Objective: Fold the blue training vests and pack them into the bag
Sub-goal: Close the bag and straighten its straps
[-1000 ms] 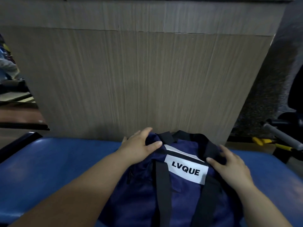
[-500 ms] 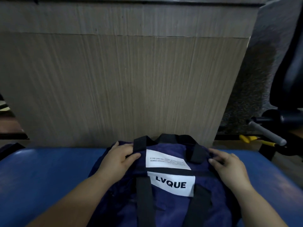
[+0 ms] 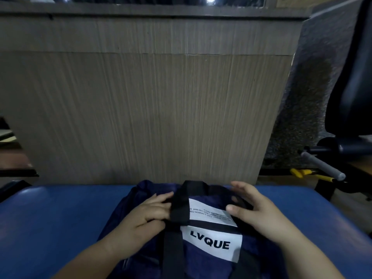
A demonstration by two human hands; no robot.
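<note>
**Desk:** Where is the bag relative to the hands?

**Operator:** On my feed the navy bag [image 3: 203,266] sits at 6 o'clock on the blue pad [image 3: 60,218], and both hands are on its far end. The left hand [image 3: 149,214] comes in from 7 o'clock and is clamped on the black strap [image 3: 179,208], with the fingers on top and the thumb tucked under. The right hand [image 3: 261,212] comes in from 5 o'clock. Its fingers are spread and arched over the bag's top, and its thumb tip touches the white tag [image 3: 209,213]. I see it gripping nothing.

**Desk:** What is between them?

**Operator:** The strap and that tag, and just nearer me the LVQUE label [image 3: 211,243]. They cover the top, so I cannot tell if the bag is open.

**Desk:** Surroundings?

**Operator:** A wood-grain panel [image 3: 151,117] stands upright at 12 o'clock, right behind the bag. At 2 o'clock there is a black chair [image 3: 352,87]. At 3 o'clock there is a grey bar [image 3: 322,165], with a yellow tool [image 3: 302,172] beside it on the floor.
</note>
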